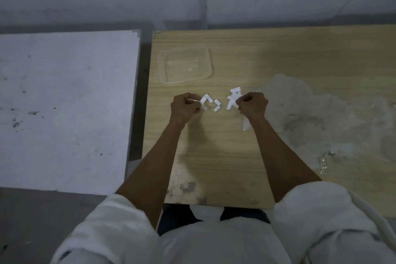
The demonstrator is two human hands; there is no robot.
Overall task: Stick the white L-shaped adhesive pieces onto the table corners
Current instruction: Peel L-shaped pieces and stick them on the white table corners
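Hands meet at the middle of the frame over the wooden tabletop. We see the left hand with fingers curled, pinching the edge of a white L-shaped piece (a thin strip between its fingertips is too small to identify). The right hand also has its fingers curled, gripping a cluster of white pieces. A second L-shaped piece lies flat between the two hands. Up and to the left sits a clear shallow tray. Wrinkled clear film spreads across the right side, and a white board fills the left of the frame.
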